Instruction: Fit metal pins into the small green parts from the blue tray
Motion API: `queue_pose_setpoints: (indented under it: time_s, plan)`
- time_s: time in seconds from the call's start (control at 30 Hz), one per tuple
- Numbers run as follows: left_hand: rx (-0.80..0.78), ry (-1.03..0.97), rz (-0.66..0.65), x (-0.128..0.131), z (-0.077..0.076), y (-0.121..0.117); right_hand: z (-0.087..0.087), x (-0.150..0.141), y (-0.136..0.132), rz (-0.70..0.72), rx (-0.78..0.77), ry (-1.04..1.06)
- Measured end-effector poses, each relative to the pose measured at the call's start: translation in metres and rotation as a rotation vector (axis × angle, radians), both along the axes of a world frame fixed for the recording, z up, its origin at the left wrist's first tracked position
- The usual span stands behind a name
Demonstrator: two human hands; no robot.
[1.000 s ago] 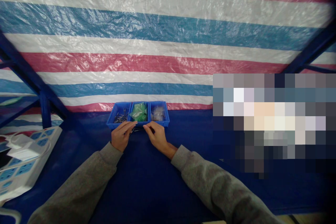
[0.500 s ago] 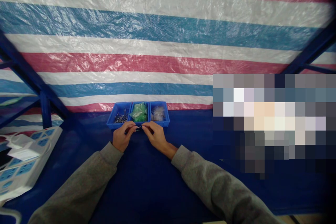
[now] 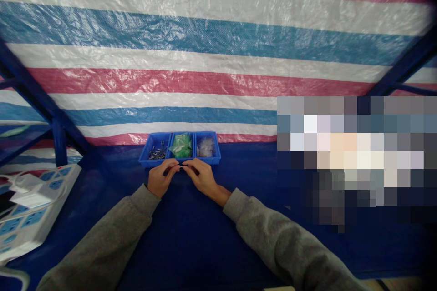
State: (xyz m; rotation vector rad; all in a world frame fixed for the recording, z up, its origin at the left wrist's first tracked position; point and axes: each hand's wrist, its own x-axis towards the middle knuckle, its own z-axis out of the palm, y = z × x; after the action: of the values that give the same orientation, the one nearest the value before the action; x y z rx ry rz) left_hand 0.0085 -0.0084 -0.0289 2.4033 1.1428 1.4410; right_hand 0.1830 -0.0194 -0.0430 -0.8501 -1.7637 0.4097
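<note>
My left hand (image 3: 159,179) and my right hand (image 3: 204,178) meet fingertip to fingertip just in front of three joined blue bins. Both are closed in a pinch. A small, slim, light-coloured piece (image 3: 180,167) shows between the fingertips, too small and covered to name. Slender metal pins, possibly screws or rivets, (image 3: 157,153) lie loose in the left bin (image 3: 146,157). Green plastic bags (image 3: 181,145) fill the middle bin. Clear bags with greyish contents (image 3: 205,148) lie in the right bin (image 3: 218,152).
A white power strip (image 3: 44,225) with blue sockets and white plugs (image 3: 34,193) stands at left on the blue table (image 3: 191,241). Dark blue frame posts (image 3: 58,141) rise beside it. A striped plastic sheet (image 3: 205,82) hangs behind. The right side is pixelated.
My fingertips have drawn slightly closer together, and less of the slim piece shows between them. The bins and arms stay nearly where they were.
</note>
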Motion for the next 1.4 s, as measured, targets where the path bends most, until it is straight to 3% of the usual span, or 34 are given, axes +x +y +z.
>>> queue_pose_setpoints:
  time_s: [0.3, 0.47, 0.7, 1.4]
  plan:
    - [-0.011, 0.019, 0.066, -0.001, 0.005, -0.001, 0.003, 0.000, -0.001, -0.084, -0.076, 0.068]
    - [-0.004, 0.033, 0.001, 0.000, 0.010, -0.001, 0.004, 0.000, -0.002, -0.087, -0.074, 0.067]
    - [0.053, 0.022, 0.023, 0.001, 0.012, -0.002, 0.002, -0.001, -0.001, -0.071, -0.066, 0.021]
    - [0.027, -0.001, -0.102, -0.001, 0.015, -0.005, 0.002, 0.000, -0.001, -0.064, -0.059, 0.060]
